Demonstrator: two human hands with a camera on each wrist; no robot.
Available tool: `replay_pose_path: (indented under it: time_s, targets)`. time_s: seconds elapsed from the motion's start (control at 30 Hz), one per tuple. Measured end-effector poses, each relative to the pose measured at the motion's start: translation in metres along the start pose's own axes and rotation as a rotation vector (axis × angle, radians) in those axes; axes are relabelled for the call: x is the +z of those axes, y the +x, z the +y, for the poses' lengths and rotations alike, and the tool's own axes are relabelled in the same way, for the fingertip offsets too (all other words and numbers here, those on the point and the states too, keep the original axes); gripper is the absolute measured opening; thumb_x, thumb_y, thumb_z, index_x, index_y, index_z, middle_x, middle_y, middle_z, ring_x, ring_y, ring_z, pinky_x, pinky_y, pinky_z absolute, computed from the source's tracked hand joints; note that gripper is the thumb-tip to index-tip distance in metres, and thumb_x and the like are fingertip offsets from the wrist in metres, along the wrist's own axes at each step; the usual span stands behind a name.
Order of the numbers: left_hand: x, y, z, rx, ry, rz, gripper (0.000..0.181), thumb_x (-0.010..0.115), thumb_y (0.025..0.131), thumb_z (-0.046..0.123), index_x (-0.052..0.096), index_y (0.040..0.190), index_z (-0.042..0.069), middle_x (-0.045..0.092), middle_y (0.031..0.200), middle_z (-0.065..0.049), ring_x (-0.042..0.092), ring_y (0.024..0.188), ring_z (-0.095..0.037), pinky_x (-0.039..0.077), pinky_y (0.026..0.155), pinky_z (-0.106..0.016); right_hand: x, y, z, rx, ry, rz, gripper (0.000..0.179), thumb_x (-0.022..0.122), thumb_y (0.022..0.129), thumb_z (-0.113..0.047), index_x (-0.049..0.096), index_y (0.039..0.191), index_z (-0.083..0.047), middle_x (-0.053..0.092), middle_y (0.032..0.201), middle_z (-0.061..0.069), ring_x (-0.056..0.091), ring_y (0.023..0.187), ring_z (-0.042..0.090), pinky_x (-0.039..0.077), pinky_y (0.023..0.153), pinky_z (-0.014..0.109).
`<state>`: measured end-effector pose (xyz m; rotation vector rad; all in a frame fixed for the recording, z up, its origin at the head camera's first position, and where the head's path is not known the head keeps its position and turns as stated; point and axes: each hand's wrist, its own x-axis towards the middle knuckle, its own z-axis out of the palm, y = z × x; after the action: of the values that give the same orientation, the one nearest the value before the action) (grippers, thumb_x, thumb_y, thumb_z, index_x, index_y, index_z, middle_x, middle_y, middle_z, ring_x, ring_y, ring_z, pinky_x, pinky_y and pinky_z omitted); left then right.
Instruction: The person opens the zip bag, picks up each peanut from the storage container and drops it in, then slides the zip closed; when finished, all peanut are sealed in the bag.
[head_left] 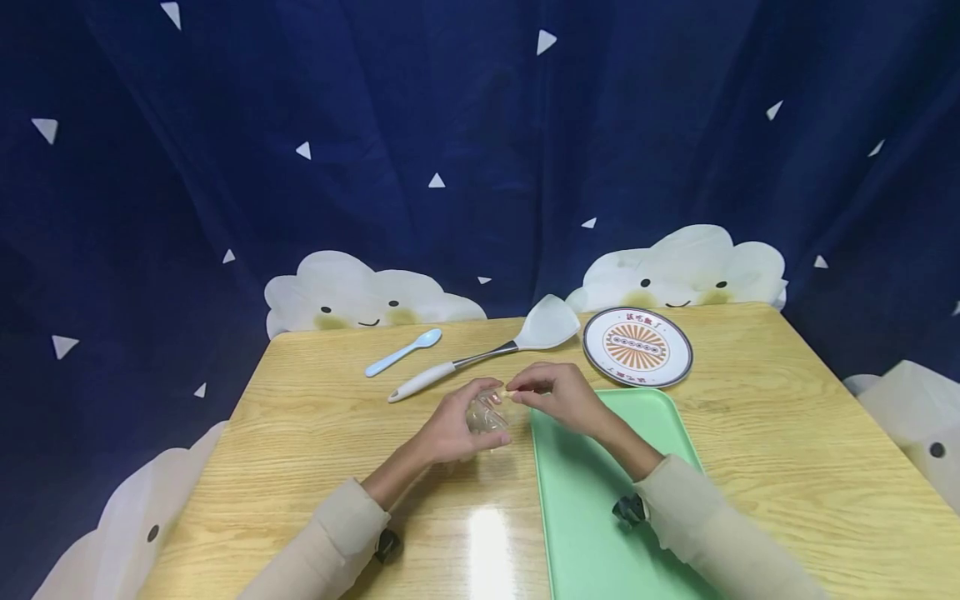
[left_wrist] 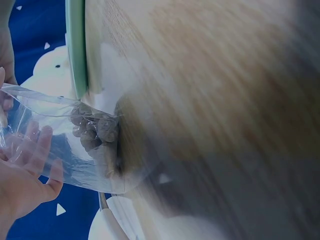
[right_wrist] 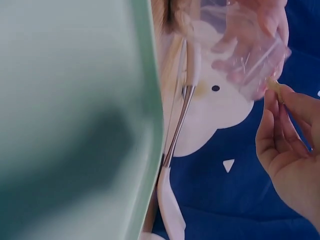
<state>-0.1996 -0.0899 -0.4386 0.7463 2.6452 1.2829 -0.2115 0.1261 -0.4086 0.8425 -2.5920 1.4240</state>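
Note:
A clear plastic bag (head_left: 487, 417) is held by my left hand (head_left: 453, 427), with the fingers and thumb around its upper part. Inside, at its bottom, sit several brownish rounded lumps (left_wrist: 96, 132), seen through the film in the left wrist view; their kind is unclear. My right hand (head_left: 564, 400) pinches a small pale yellow piece (right_wrist: 275, 88) between thumb and fingertips, right beside the bag's mouth. Whether that piece touches the bag I cannot tell. The bag hangs just above the wooden table (head_left: 315, 450), close to the tray's left edge.
A green tray (head_left: 581, 508) lies under my right forearm. Behind the hands are a white spatula (head_left: 548, 323) with a metal shaft, a light blue spoon (head_left: 403, 352) and a round patterned plate (head_left: 678, 354). A dark blue curtain (head_left: 480, 125) hangs beyond the table's far edge.

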Motion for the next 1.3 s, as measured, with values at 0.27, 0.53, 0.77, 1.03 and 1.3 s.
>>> replay_pose_path:
  time_s: [0.27,0.53,0.77,1.03,1.3]
  targets:
    - [0.001,0.002,-0.001,0.032,-0.010,0.022,0.077,0.080,0.071,0.041,0.047,0.136,0.015,0.057,0.132,-0.004,0.056,0.115,-0.022,0.046,0.097,-0.044,0.008,0.001,-0.008,0.009,-0.014,-0.061,0.012,0.073,0.082,-0.013,0.074,0.093,-0.009,0.073,0.085,0.001,0.062,0.076,0.002,0.054,0.069,0.020]
    - [0.000,0.001,-0.002,0.026,0.004,0.013,0.076,0.077,0.075,0.038,0.043,0.139,0.016,0.053,0.137,-0.007,0.050,0.125,-0.027,0.041,0.102,-0.051,0.001,-0.005,-0.014,-0.026,-0.057,-0.056,0.011,0.073,0.082,-0.016,0.073,0.090,-0.009,0.070,0.078,-0.003,0.057,0.069,0.001,0.050,0.063,0.020]
    - [-0.002,0.001,-0.002,0.039,-0.012,0.015,0.079,0.078,0.074,0.041,0.043,0.139,0.014,0.059,0.127,-0.009,0.054,0.119,-0.025,0.043,0.100,-0.051,0.001,-0.010,-0.015,0.009,0.007,-0.181,0.011,0.067,0.087,-0.016,0.072,0.092,-0.008,0.064,0.062,0.004,0.054,0.049,0.003,0.046,0.046,0.020]
    - [-0.004,0.000,-0.002,0.044,-0.013,0.024,0.085,0.082,0.068,0.043,0.043,0.139,0.014,0.063,0.119,-0.001,0.056,0.114,-0.022,0.044,0.099,-0.048,0.002,-0.013,-0.012,0.017,0.037,-0.315,0.013,0.065,0.089,-0.021,0.073,0.090,-0.011,0.073,0.075,0.007,0.068,0.064,0.021,0.053,0.057,0.021]
    - [-0.014,-0.014,-0.001,0.112,-0.100,0.061,0.065,0.072,0.081,0.028,0.046,0.137,0.007,0.063,0.117,-0.005,0.057,0.111,-0.022,0.045,0.095,-0.048,-0.003,-0.016,-0.015,0.008,-0.049,-0.209,0.012,0.073,0.083,-0.025,0.071,0.079,-0.014,0.072,0.074,-0.005,0.065,0.067,0.001,0.054,0.063,0.019]
